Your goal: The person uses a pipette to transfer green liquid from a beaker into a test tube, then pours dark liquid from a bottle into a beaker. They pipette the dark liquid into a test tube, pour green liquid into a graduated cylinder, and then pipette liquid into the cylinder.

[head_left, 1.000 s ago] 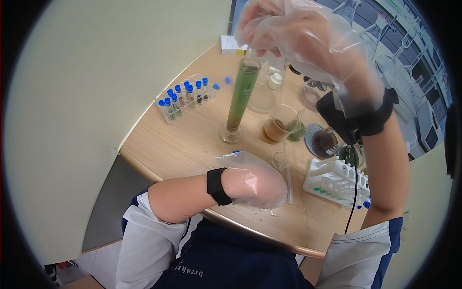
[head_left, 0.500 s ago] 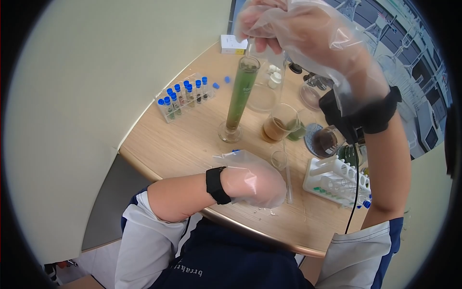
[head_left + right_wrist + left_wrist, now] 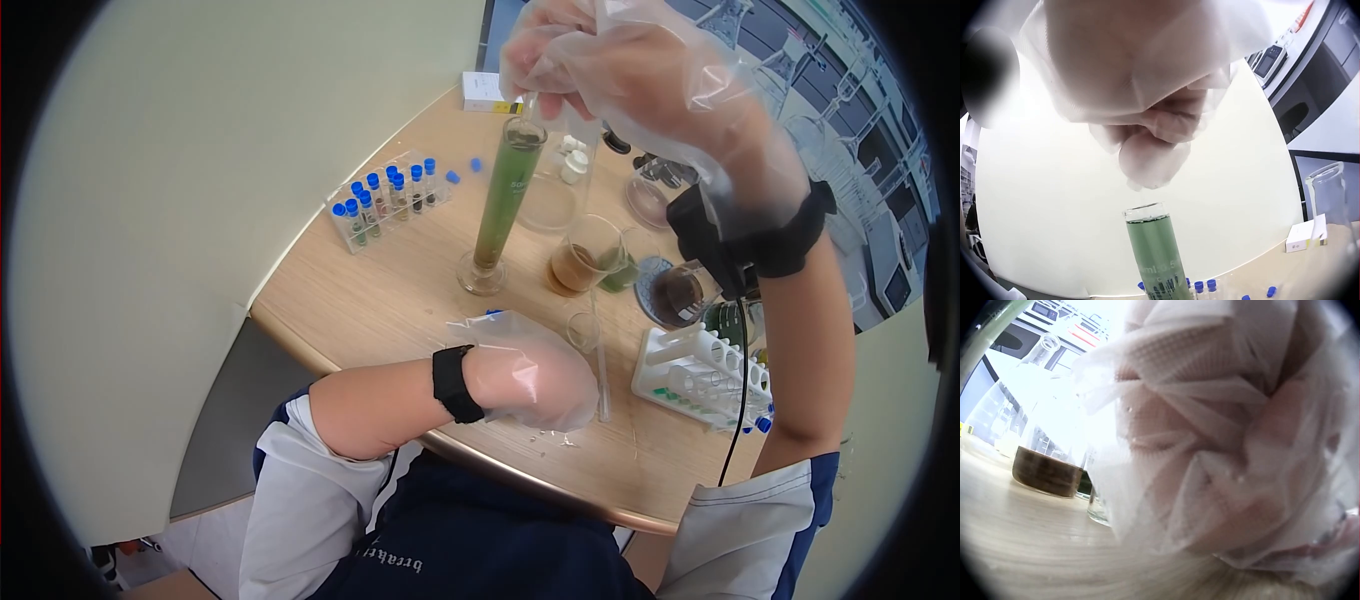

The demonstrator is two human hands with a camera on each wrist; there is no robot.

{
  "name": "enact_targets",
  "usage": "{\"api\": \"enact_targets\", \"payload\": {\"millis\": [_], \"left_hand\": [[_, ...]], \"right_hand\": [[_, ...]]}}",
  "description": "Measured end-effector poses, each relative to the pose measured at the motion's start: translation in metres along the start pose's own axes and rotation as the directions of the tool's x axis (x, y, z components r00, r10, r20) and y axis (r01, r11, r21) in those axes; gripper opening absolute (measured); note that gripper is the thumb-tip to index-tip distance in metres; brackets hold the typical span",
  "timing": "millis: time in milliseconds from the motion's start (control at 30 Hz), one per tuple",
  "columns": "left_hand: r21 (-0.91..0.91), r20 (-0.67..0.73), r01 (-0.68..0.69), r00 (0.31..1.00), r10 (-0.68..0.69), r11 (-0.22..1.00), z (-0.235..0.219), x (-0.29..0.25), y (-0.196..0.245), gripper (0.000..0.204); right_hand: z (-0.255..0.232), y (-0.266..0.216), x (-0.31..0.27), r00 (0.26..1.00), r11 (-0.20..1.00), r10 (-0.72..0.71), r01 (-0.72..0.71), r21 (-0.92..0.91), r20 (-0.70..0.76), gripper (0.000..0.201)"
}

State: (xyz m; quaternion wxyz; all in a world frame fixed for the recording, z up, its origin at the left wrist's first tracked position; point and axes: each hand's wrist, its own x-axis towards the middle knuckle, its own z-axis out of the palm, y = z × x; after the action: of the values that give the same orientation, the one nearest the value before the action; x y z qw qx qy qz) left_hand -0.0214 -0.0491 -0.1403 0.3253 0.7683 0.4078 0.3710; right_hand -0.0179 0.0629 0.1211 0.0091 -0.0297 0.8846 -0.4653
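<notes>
My right hand (image 3: 640, 75), in a loose clear plastic glove, is raised over the mouth of a tall measuring cylinder (image 3: 507, 195). Its bent fingers pinch a thin clear rod (image 3: 529, 104), of which only a short length shows above the rim. Green liquid nearly fills the cylinder, turning brownish near the base. In the right wrist view, the fingertips (image 3: 1147, 169) are just above the cylinder's rim. My left hand (image 3: 530, 380), also gloved, rests on the table (image 3: 370, 310) near its front edge. The left wrist view shows its fingers (image 3: 1172, 419) loosely curled under crumpled plastic.
Left of the cylinder stands a clear rack of blue-capped vials (image 3: 385, 205). To its right are a beaker of brown liquid (image 3: 572, 270), a conical flask (image 3: 550, 195), a flask of dark liquid (image 3: 680, 292) and a white test-tube rack (image 3: 690, 375). A glass rod (image 3: 602, 385) lies beside my left hand.
My right hand has moved slightly to the right, still above the cylinder's mouth. The left hand and the cylinder hold their places.
</notes>
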Motion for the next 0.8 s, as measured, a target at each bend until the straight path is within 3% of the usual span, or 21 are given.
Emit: {"api": "enact_targets", "payload": {"millis": [67,167,233,300,400,467,633,700,733,800], "left_hand": [[0.064,0.018,-0.006,1.0,0.004,0.998,-0.002,0.001,0.003,0.013],[0.073,0.023,-0.008,1.0,0.006,0.997,-0.002,0.001,0.004,0.013],[-0.018,-0.006,-0.023,1.0,0.023,1.0,0.002,-0.001,-0.003,0.013],[-0.026,-0.02,-0.024,1.0,0.023,0.999,0.004,-0.002,-0.008,0.013],[0.163,0.061,0.035,0.997,-0.045,0.986,-0.004,0.003,0.009,0.014],[0.321,0.185,0.089,0.97,-0.155,0.943,-0.011,0.009,0.019,0.015],[0.083,0.012,0.017,1.0,-0.018,0.996,0.001,0.0,-0.001,0.016],[0.061,-0.001,0.0,1.0,0.0,0.998,0.002,-0.001,-0.002,0.016],[0.078,0.004,0.004,1.0,-0.004,0.997,-0.001,0.0,0.002,0.016],[0.082,0.01,0.007,1.0,-0.008,0.997,-0.002,0.0,0.005,0.016]], "right_hand": [[0.007,0.027,0.004,0.993,0.951,-0.074,0.097,0.294,-0.087,0.01],[0.005,0.022,0.005,0.989,0.995,-0.094,0.098,0.035,-0.11,0.01],[0.014,0.001,0.001,0.985,0.989,0.073,-0.092,-0.119,-0.154,0.01],[0.015,-0.004,0.001,0.982,0.971,0.131,-0.155,-0.181,-0.138,0.01],[0.004,0.005,0.004,0.998,0.993,0.05,-0.052,-0.103,-0.023,0.01],[0.002,0.006,0.002,0.999,0.999,0.02,-0.02,-0.026,-0.025,0.01],[0.019,0.0,0.005,0.975,0.991,0.094,-0.11,-0.07,-0.199,0.011],[0.011,0.002,0.008,0.994,0.998,0.071,-0.07,0.01,-0.084,0.011],[0.002,0.003,0.007,0.998,0.992,0.041,-0.046,0.121,0.04,0.011],[-0.002,0.007,0.004,0.996,0.985,-0.015,0.0,0.173,0.085,0.011]]}}
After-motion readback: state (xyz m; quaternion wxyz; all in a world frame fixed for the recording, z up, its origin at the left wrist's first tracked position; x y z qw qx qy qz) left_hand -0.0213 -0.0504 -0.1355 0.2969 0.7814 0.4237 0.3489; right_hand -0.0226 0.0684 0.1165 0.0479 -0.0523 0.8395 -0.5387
